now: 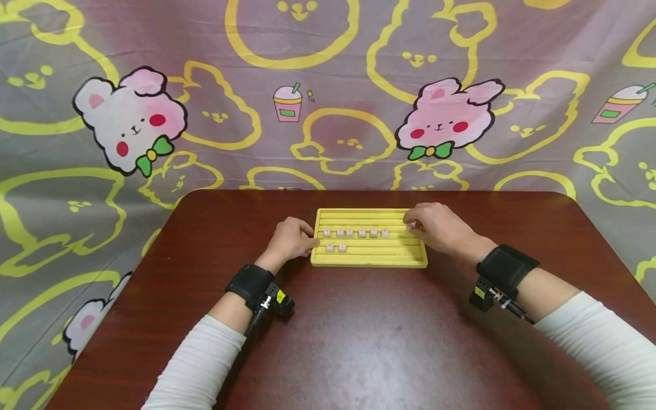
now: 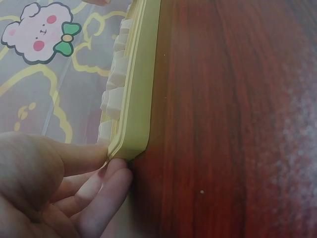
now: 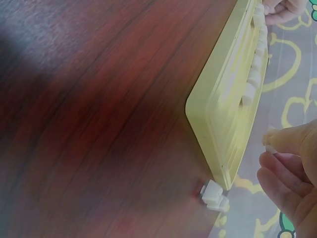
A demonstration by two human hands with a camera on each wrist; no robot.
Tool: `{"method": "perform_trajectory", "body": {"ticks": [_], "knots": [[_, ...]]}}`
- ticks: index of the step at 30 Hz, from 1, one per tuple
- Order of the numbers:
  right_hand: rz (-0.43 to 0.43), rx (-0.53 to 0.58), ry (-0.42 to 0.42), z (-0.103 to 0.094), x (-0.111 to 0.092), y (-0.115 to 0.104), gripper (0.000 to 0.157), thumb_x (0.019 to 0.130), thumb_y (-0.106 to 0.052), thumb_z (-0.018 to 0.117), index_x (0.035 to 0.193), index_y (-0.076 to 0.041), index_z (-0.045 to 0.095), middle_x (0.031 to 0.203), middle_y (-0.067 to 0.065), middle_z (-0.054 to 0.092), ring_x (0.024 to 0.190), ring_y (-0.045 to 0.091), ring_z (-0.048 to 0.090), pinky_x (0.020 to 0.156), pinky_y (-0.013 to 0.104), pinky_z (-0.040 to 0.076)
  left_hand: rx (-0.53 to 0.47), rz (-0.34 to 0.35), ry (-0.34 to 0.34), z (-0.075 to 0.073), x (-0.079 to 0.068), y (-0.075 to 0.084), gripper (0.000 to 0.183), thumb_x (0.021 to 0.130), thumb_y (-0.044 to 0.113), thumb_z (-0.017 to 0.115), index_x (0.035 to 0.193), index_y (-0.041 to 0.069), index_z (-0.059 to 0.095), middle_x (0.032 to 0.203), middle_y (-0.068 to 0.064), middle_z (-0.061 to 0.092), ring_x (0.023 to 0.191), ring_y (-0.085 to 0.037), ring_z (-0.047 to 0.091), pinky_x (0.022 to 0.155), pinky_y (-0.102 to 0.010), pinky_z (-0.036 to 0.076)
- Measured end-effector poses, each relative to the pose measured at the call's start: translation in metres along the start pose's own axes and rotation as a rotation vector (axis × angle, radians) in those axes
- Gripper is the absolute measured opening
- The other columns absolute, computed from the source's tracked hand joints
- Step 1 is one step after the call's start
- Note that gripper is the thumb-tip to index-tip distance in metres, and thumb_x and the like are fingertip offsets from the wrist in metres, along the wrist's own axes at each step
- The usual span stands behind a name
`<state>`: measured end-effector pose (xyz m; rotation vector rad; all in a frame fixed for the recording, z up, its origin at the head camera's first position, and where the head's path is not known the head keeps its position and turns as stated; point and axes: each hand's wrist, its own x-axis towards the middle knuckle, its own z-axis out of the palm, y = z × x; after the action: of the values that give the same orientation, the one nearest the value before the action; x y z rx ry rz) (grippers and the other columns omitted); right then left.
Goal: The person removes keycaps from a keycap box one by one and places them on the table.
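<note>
At the tray edge, left fingers pinch.

The head camera looks forward and down from well back over the table to the cloth, while both wrist cameras, turned sideways, look from close up along the left hand and right hand at the tray all three views share.
</note>
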<state>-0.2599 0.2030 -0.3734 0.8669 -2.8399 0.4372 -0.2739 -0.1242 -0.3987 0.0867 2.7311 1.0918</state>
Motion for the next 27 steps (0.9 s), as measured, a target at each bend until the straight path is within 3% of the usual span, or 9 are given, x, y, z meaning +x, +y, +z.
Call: {"method": "perform_trajectory", "body": {"ticks": [12,27], "knots": [[0.034,-0.011,-0.005,-0.004,-0.004,0.009,0.02,0.082,-0.007,0.071,0.102,-0.005,0.071,0.096,0.006,0.069,0.086,0.019,0.06,0.079,0.037,0.052,-0.005,-0.014,-0.002,0.0,0.0,0.001,0.032,0.083,0.017,0.072,0.107,-0.003,0.067,0.083,-0.014,0.072,0.06,-0.016,0.068,0.056,-0.026,0.055],[0.039,-0.034,0.019,-0.001,-0.012,0.021,0.021,0.078,-0.008,0.076,0.099,-0.005,0.072,0.088,0.005,0.069,0.077,0.016,0.058,0.07,0.033,0.051,0.002,-0.02,0.006,0.001,0.002,0.0,0.03,0.083,0.016,0.072,0.106,-0.003,0.067,0.082,-0.013,0.072,0.06,-0.015,0.067,0.055,-0.025,0.054]]}}
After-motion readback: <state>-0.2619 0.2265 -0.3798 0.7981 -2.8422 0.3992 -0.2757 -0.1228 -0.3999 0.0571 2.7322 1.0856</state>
